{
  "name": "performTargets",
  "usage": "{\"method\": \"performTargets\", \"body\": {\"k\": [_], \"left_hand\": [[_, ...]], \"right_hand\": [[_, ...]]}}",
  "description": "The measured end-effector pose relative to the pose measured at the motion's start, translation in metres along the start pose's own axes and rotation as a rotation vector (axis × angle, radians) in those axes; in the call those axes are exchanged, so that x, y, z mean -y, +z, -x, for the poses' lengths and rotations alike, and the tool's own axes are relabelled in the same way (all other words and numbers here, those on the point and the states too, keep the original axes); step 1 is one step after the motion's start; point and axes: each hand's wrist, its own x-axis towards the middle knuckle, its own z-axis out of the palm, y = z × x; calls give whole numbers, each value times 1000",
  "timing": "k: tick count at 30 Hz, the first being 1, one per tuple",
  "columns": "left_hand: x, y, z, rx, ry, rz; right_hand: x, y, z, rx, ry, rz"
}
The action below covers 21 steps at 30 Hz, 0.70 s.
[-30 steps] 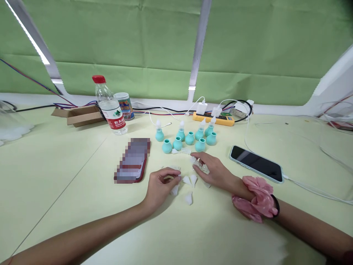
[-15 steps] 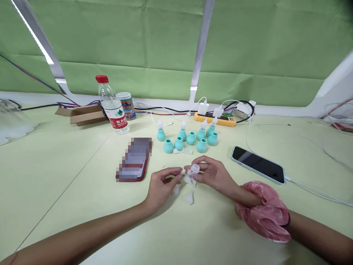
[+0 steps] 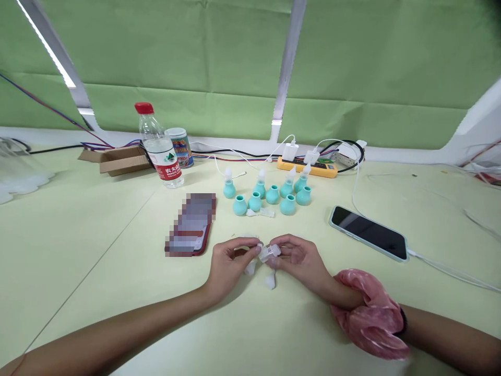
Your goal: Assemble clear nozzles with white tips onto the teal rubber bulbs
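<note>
Over there I've got both arms stretched forward: left forearm slanting in from the lower left, right forearm from the lower right; my left hand pinches, thumb and forefinger drawn together, and my right hand faces it, fingers curled, thumb below, the two sets of fingertips close to meeting

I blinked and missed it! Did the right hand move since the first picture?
Yes: the right hand moved away from the teal bulbs, closer to the left hand.
</note>
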Motion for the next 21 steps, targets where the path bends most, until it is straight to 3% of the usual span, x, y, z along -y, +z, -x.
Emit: {"method": "performTargets", "body": {"k": [10, 21], "left_hand": [[-1, 0, 0, 80, 42, -103], [-2, 1, 1, 78, 62, -102]], "right_hand": [[-2, 1, 0, -23, 27, -9], [-4, -2, -1, -38, -6, -8]]}}
